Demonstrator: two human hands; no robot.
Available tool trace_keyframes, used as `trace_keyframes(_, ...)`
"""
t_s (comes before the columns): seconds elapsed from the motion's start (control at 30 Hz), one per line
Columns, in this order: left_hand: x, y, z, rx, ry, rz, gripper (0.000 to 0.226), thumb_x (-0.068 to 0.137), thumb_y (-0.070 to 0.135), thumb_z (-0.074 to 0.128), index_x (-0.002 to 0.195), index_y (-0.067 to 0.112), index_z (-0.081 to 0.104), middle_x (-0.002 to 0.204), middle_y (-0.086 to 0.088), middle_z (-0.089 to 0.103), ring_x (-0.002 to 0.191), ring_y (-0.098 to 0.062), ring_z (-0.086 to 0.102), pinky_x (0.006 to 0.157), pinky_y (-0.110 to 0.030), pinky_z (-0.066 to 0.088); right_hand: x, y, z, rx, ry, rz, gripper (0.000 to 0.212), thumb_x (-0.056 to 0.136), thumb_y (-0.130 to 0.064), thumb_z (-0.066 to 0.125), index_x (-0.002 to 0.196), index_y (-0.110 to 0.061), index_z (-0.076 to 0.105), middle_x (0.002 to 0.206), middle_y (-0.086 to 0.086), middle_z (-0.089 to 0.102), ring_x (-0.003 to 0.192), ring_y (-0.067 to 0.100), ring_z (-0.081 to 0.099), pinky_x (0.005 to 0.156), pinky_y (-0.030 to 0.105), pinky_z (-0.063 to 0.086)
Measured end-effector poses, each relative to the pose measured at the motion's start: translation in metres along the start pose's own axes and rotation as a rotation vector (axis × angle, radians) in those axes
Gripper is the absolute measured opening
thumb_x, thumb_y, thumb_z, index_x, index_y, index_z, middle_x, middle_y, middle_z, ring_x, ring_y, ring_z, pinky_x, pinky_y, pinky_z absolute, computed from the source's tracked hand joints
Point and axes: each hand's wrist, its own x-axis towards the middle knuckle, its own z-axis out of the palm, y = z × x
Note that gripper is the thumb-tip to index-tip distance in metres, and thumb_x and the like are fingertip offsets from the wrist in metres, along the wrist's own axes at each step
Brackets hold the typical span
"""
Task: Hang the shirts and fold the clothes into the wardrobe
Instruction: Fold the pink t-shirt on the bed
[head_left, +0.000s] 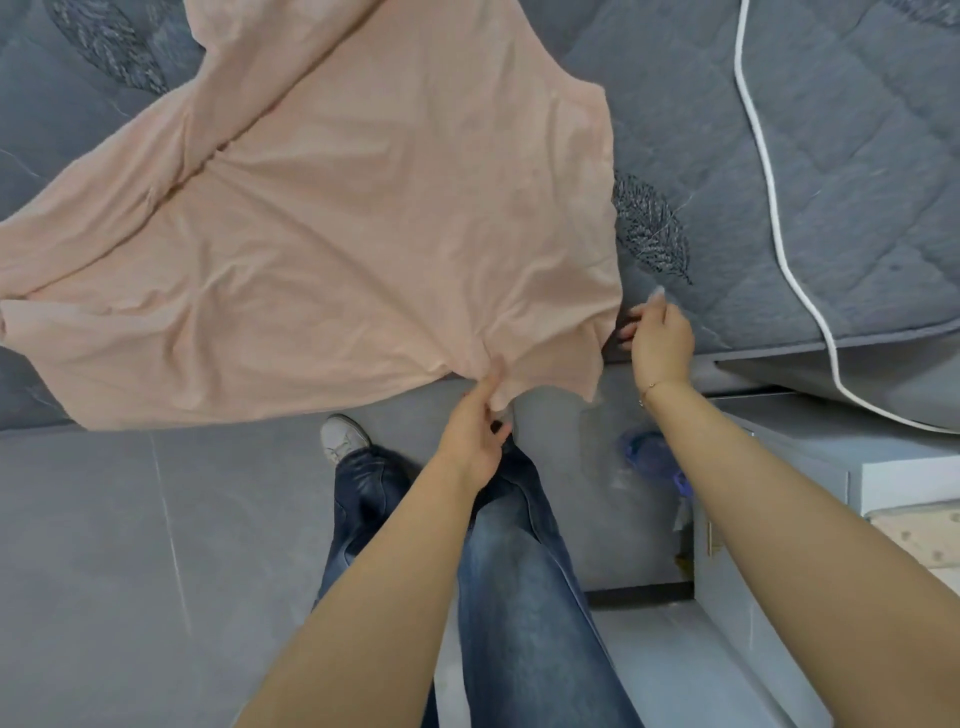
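A pale pink shirt (337, 228) lies spread over the grey quilted bed (831, 182), its hem hanging past the bed's near edge. My left hand (475, 431) pinches the hem near its right corner, where the cloth bunches. My right hand (657, 338) hovers just right of the shirt's side edge above the bed, fingers loosely spread and holding nothing. A sleeve of the shirt stretches toward the upper left.
A white cable (769, 182) runs down across the bed on the right. A light grey cabinet (779, 519) stands at the lower right. A blue slipper (649, 457) lies on the grey tiled floor (130, 571) by my legs in jeans.
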Motion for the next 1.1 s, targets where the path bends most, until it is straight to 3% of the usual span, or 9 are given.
trace_keyframes(0.17, 0.008, 0.006, -0.01, -0.401, 0.252, 0.063, 0.044, 0.085, 0.057, 0.061, 0.111, 0.021, 0.062, 0.109, 0.008, 0.056, 0.1, -0.008, 0.051, 0.103, -0.027, 0.037, -0.007, -0.007, 0.016, -0.201, -0.24, -0.148, 0.03, 0.086, -0.037, 0.07, 0.089, -0.01, 0.058, 0.079, -0.004, 0.058, 0.074, 0.012, 0.054, 0.064, 0.027, 0.042)
trace_keyframes(0.3, 0.014, 0.015, -0.024, -0.57, 0.324, 0.147, 0.05, 0.091, 0.039, 0.063, 0.134, 0.016, 0.053, 0.106, 0.007, 0.055, 0.097, -0.005, 0.052, 0.106, -0.024, 0.039, -0.002, 0.004, 0.01, -0.066, -0.153, -0.121, 0.044, 0.096, -0.023, 0.059, 0.06, -0.015, 0.035, 0.061, -0.002, 0.036, 0.06, 0.01, 0.035, 0.054, 0.026, 0.027)
trace_keyframes(0.47, 0.01, 0.014, -0.031, -0.453, 0.319, 0.084, 0.042, 0.099, 0.035, 0.05, 0.135, 0.012, 0.051, 0.123, 0.004, 0.056, 0.126, -0.012, 0.049, 0.106, -0.03, 0.036, -0.003, 0.006, 0.001, -0.093, -0.001, -0.089, 0.018, 0.097, -0.022, 0.056, 0.086, -0.008, 0.054, 0.071, -0.002, 0.048, 0.074, 0.015, 0.046, 0.063, 0.028, 0.039)
trace_keyframes(0.53, 0.004, 0.02, -0.033, -0.298, 0.289, -0.023, 0.033, 0.1, 0.039, 0.048, 0.12, 0.014, 0.055, 0.126, 0.004, 0.056, 0.122, -0.011, 0.051, 0.102, -0.03, 0.04, -0.011, -0.004, 0.003, -0.172, 0.052, -0.102, 0.026, 0.092, -0.019, 0.063, 0.112, -0.004, 0.053, 0.087, 0.002, 0.056, 0.082, 0.017, 0.052, 0.079, 0.033, 0.046)
trace_keyframes(0.63, -0.019, 0.041, -0.036, -0.023, 0.304, -0.109, 0.025, 0.094, 0.038, 0.06, 0.098, 0.013, 0.061, 0.104, 0.006, 0.06, 0.09, -0.007, 0.059, 0.072, -0.022, 0.05, -0.025, -0.032, 0.008, -0.378, 0.046, -0.403, 0.04, 0.085, -0.007, 0.066, 0.122, -0.004, 0.052, 0.121, 0.015, 0.05, 0.107, 0.026, 0.051, 0.093, 0.033, 0.041)
trace_keyframes(0.7, -0.032, 0.067, -0.041, 0.152, 0.337, 0.035, 0.019, 0.091, 0.032, 0.066, 0.093, 0.014, 0.06, 0.093, 0.002, 0.063, 0.075, -0.007, 0.058, 0.056, -0.019, 0.047, -0.036, -0.061, 0.022, -0.44, -0.069, -0.616, 0.037, 0.086, -0.005, 0.062, 0.122, -0.004, 0.054, 0.124, 0.015, 0.051, 0.114, 0.028, 0.048, 0.098, 0.029, 0.035)
trace_keyframes(0.8, -0.048, 0.132, -0.052, 0.273, 0.328, 0.364, 0.009, 0.092, 0.019, 0.066, 0.094, 0.017, 0.057, 0.097, -0.004, 0.062, 0.074, -0.01, 0.058, 0.065, -0.022, 0.047, -0.052, -0.115, 0.06, -0.491, -0.362, -0.766, 0.032, 0.091, -0.008, 0.057, 0.123, -0.006, 0.056, 0.123, 0.012, 0.053, 0.115, 0.027, 0.048, 0.098, 0.027, 0.033)
trace_keyframes(0.97, -0.049, 0.254, -0.088, 0.16, 0.419, 0.539, 0.019, 0.093, 0.018, 0.062, 0.11, 0.011, 0.056, 0.096, -0.001, 0.059, 0.087, -0.018, 0.058, 0.079, -0.031, 0.051, -0.062, -0.201, 0.157, -0.646, -0.623, -0.913, 0.03, 0.094, -0.012, 0.055, 0.123, -0.01, 0.058, 0.128, 0.007, 0.052, 0.12, 0.023, 0.047, 0.097, 0.031, 0.039)
trace_keyframes(1.1, -0.033, 0.322, -0.13, -0.349, 0.465, 0.394, 0.011, 0.09, 0.02, 0.068, 0.093, 0.012, 0.061, 0.083, 0.0, 0.06, 0.067, -0.011, 0.055, 0.054, -0.02, 0.047, -0.064, -0.255, 0.239, -0.776, -0.621, -1.092, 0.044, 0.087, -0.004, 0.054, 0.13, -0.007, 0.054, 0.142, 0.013, 0.044, 0.126, 0.032, 0.042, 0.101, 0.037, 0.036)
